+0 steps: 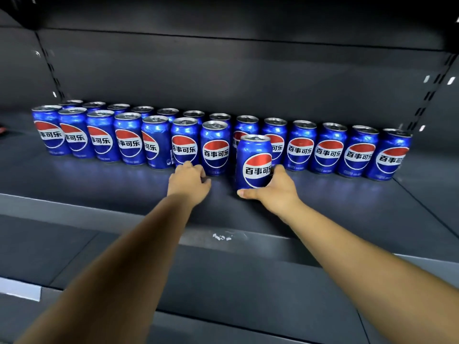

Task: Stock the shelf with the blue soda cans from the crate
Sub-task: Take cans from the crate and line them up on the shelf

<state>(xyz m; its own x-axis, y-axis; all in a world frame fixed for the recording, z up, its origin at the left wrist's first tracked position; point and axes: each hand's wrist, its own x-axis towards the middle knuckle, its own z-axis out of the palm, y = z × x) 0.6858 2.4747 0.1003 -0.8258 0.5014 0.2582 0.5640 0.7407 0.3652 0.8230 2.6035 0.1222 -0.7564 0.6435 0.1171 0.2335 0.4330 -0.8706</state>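
A: My right hand (pixel 273 187) is wrapped low around an upright blue can (pixel 254 162) on the shelf (pixel 99 204), standing forward of the rows.

B: And the left?

A: My left hand (pixel 188 177) holds nothing, its curled fingers at the base of the front row (pixel 129 140). The open slot lies behind the can, just right of that row's last can (pixel 215 147). I can't see the crate.

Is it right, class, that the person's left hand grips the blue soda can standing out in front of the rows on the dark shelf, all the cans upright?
Not quite: the right hand grips that blue soda can, as the head view shows. The left hand rests low against the front row of cans. The rest holds: dark shelf, cans upright.
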